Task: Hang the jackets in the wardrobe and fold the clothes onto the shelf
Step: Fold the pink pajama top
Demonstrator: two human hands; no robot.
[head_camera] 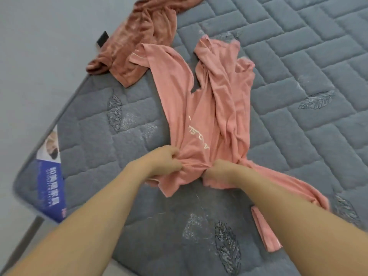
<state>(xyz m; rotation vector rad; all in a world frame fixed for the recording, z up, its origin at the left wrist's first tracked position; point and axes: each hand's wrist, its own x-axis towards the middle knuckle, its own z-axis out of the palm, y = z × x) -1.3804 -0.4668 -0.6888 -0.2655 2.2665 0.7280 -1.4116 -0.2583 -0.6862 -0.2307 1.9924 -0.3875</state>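
Note:
A pink T-shirt (201,108) with pale lettering lies stretched out and rumpled on the grey quilted mattress (298,80). My left hand (163,160) grips bunched fabric at the shirt's near end, fingers curled into the cloth. Close beside it, my right hand (217,169) pinches the same gathered edge, its fingertips buried in the folds. A loose pink part of the shirt (264,228) trails under my right forearm. A brown-rust garment (137,36) lies crumpled at the mattress's far left edge, touching the pink shirt's far end.
The mattress corner carries a blue and white label (50,182) at the left. Pale grey floor (35,56) runs along the left side of the mattress. A small black tag (102,38) sticks out beside the brown garment.

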